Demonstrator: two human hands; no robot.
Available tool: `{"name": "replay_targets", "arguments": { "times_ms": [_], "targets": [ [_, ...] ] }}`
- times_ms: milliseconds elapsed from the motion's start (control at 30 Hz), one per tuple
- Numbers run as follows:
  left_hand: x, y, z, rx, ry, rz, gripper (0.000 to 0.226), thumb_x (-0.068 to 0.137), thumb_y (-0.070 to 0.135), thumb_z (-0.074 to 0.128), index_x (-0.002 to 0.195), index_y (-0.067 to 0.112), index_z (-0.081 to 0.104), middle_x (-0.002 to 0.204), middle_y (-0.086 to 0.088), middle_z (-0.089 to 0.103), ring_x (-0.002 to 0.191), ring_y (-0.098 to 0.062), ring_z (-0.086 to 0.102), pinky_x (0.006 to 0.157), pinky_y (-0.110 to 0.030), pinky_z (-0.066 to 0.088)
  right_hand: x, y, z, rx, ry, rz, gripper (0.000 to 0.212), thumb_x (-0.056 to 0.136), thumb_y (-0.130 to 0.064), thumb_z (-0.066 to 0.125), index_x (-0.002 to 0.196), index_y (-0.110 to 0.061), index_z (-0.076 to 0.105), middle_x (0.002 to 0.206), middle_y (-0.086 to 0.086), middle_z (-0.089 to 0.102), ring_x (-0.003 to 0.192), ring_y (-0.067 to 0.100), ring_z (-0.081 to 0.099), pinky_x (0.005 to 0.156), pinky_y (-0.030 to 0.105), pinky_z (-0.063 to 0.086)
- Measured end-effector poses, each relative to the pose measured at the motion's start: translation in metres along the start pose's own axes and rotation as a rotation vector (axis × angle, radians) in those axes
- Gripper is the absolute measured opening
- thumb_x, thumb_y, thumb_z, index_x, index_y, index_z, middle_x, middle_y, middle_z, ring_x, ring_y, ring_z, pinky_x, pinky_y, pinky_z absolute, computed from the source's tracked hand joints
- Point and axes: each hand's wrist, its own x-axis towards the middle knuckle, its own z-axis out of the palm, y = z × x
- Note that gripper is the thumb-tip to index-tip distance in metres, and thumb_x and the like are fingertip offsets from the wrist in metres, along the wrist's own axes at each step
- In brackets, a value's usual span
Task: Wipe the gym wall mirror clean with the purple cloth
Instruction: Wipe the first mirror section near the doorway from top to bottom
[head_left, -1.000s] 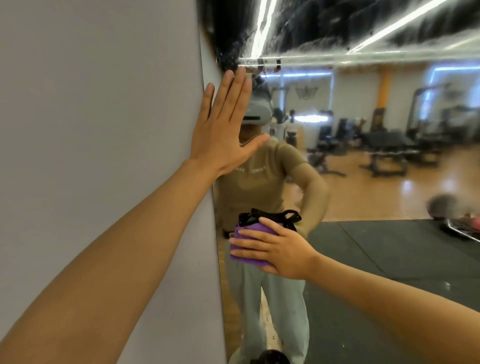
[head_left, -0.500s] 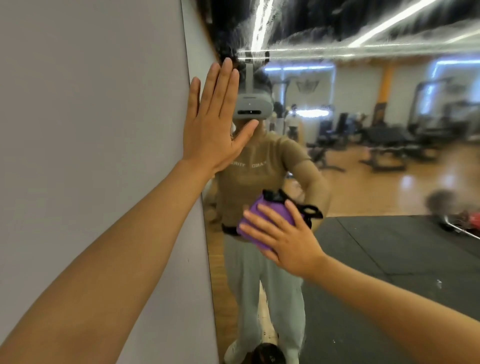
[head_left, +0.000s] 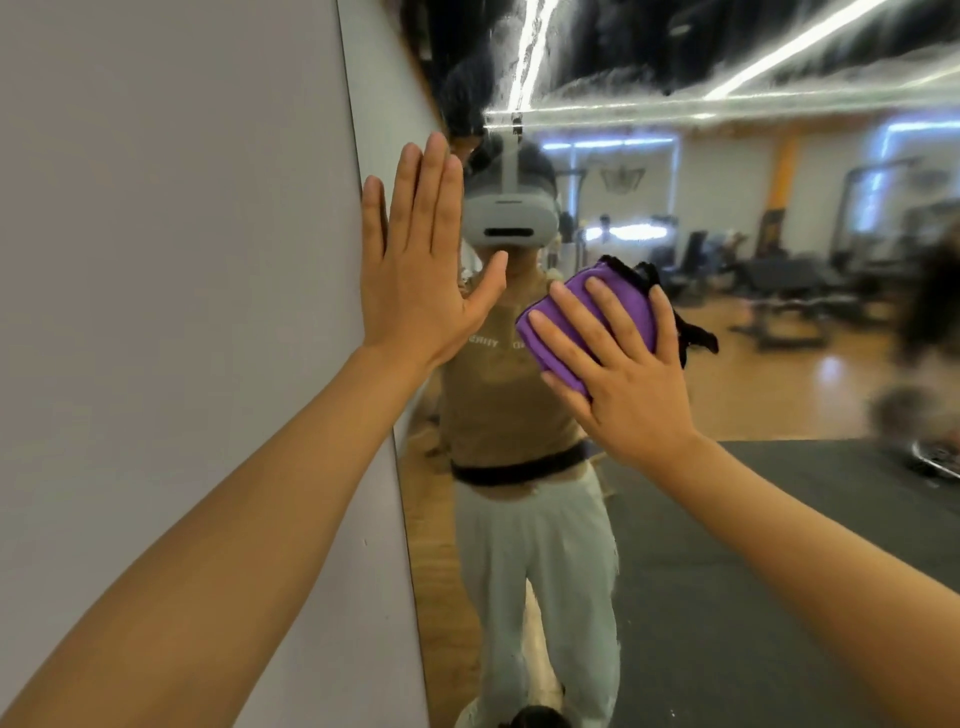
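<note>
Grey painted wall (head_left: 156, 260) fills the left side, ending at a thin dark vertical edge where the wall mirror (head_left: 753, 519) starts.

Left hand (head_left: 415, 275): flat, fingers (head_left: 402, 197) straight and close together, pointing up, thumb spread to the right. Palm sits across the wall/mirror seam, pressed against the surface. Holds nothing. Forearm runs down to the lower left corner.

Mirror centre: reflection of the person, with grey headset (head_left: 506, 218), tan shirt (head_left: 498, 395), dark waistband, pale trousers (head_left: 540, 571).

Purple cloth (head_left: 587, 322): folded into a pad, on the glass at about chest height of the reflection, just right of the left thumb but apart from it. Black fringe or strap shows at its upper right edge; can't tell if that is the cloth's own trim or its reflection.

Right hand (head_left: 623, 374): laid over the cloth, pressing it to the mirror. Fingers nearly straight and spread, angled up-left across the pad, thumb on its right edge. Not curled round it, just flat pressure. Forearm runs to the lower right corner.

Right part of mirror: reflected gym with wood floor, dark floor mat (head_left: 753, 545), benches and machines (head_left: 779, 291), all blurred. Ceiling light strips (head_left: 779, 47) up top, with streaky smears on the glass along the upper band.
</note>
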Motion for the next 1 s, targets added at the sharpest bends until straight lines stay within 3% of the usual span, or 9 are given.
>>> {"name": "replay_targets", "arguments": {
  "times_ms": [100, 233, 367, 567, 733, 867, 1000],
  "targets": [
    [-0.001, 0.008, -0.002, 0.012, -0.005, -0.040, 0.080, 0.103, 0.057, 0.034, 0.158, 0.000, 0.018, 0.166, -0.020, 0.017, 0.154, -0.036, 0.014, 0.124, -0.052, 0.005, -0.042, -0.023, 0.008, 0.013, -0.032, 0.057, 0.056, 0.108, -0.046, 0.034, 0.161, -0.028, 0.026, 0.168, 0.002, 0.020, 0.156, 0.027, 0.012, 0.124, 0.056, -0.001],
    [0.000, 0.009, -0.001, 0.017, -0.007, -0.052, 0.081, 0.103, 0.056, 0.035, 0.158, -0.001, 0.018, 0.165, -0.022, 0.017, 0.154, -0.038, 0.014, 0.124, -0.055, 0.007, -0.138, -0.048, 0.014, -0.032, -0.192, -0.153, 0.067, 0.102, -0.047, 0.038, 0.163, -0.033, 0.014, 0.171, -0.005, 0.004, 0.157, 0.022, 0.002, 0.124, 0.053, -0.006],
    [0.001, 0.015, 0.000, 0.035, 0.001, -0.055, 0.082, 0.103, 0.056, 0.035, 0.157, -0.004, 0.019, 0.164, -0.025, 0.018, 0.153, -0.041, 0.016, 0.123, -0.058, 0.008, -0.139, -0.038, 0.012, -0.009, -0.215, -0.245, 0.068, 0.101, -0.048, 0.038, 0.162, -0.034, 0.014, 0.170, -0.008, 0.004, 0.156, 0.020, 0.007, 0.125, 0.051, -0.005],
    [0.002, 0.014, 0.004, 0.071, 0.012, -0.064, 0.082, 0.103, 0.057, 0.033, 0.157, -0.003, 0.021, 0.164, -0.025, 0.019, 0.152, -0.041, 0.016, 0.123, -0.058, 0.008, -0.024, 0.014, -0.004, 0.068, 0.005, 0.116, 0.054, 0.108, -0.048, 0.036, 0.158, -0.029, 0.034, 0.166, 0.000, 0.027, 0.154, 0.026, 0.020, 0.122, 0.056, 0.004],
    [0.002, 0.014, 0.006, 0.043, 0.040, -0.054, 0.081, 0.102, 0.056, 0.035, 0.156, -0.004, 0.023, 0.163, -0.026, 0.021, 0.152, -0.042, 0.017, 0.123, -0.060, 0.011, -0.039, 0.004, -0.001, 0.047, -0.017, 0.191, 0.057, 0.109, -0.048, 0.030, 0.161, -0.027, 0.024, 0.168, 0.003, 0.019, 0.156, 0.028, 0.010, 0.123, 0.058, -0.001],
    [0.001, 0.015, 0.005, 0.022, 0.054, -0.051, 0.080, 0.102, 0.054, 0.036, 0.156, -0.005, 0.023, 0.163, -0.026, 0.021, 0.152, -0.043, 0.017, 0.122, -0.061, 0.011, -0.129, -0.021, 0.010, 0.044, -0.152, 0.084, 0.062, 0.106, -0.046, 0.031, 0.163, -0.031, 0.012, 0.171, -0.004, 0.006, 0.157, 0.023, 0.003, 0.123, 0.058, -0.001],
    [0.001, 0.015, 0.004, 0.040, 0.051, -0.060, 0.080, 0.102, 0.055, 0.031, 0.157, -0.003, 0.022, 0.164, -0.025, 0.020, 0.152, -0.041, 0.017, 0.122, -0.062, 0.012, -0.168, -0.017, 0.007, 0.030, -0.241, -0.064, 0.067, 0.101, -0.048, 0.037, 0.162, -0.035, 0.015, 0.170, -0.007, 0.006, 0.157, 0.019, 0.004, 0.123, 0.055, 0.001]
  ]
}}
